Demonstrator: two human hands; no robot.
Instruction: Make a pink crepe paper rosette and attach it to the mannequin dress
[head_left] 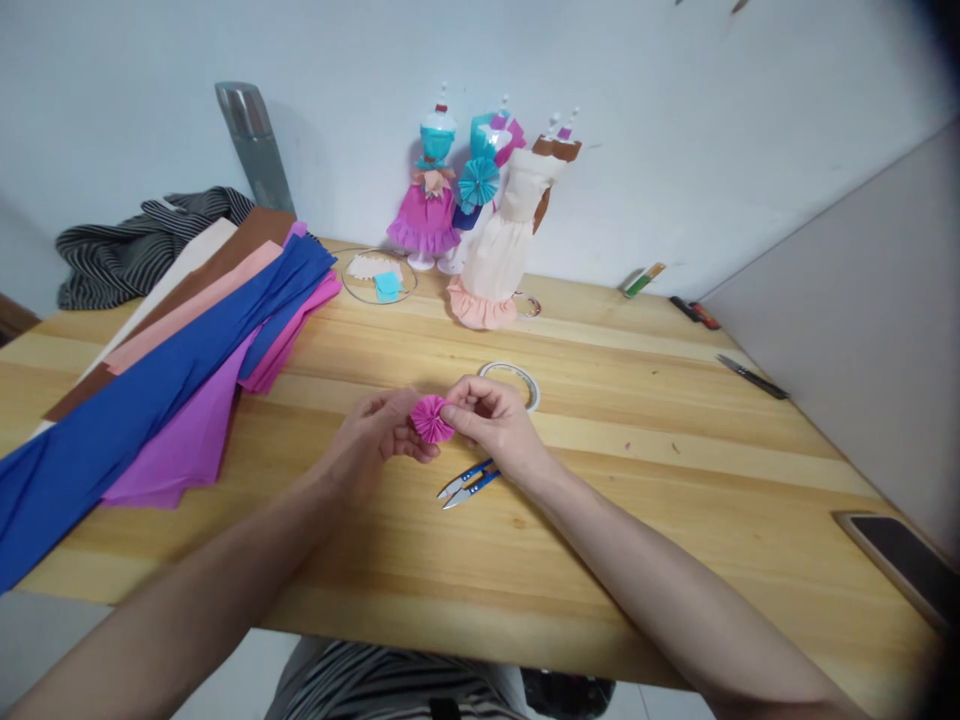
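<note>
Both my hands hold a small pink pleated paper rosette (431,419) just above the wooden table (637,480). My left hand (375,435) pinches its left side with closed fingers. My right hand (491,415) grips its right edge between thumb and fingers. Blue-handled thread snips (466,483) lie on the table just below my right hand. A roll of clear tape (516,377) sits right behind my right hand.
Long sheets of crepe paper (172,380) in blue, purple, pink and brown cover the left. Three small dress mannequins (480,215) stand at the back wall beside a clear dish (379,275). A phone (904,560) lies at the right edge; a knife (750,377) farther back.
</note>
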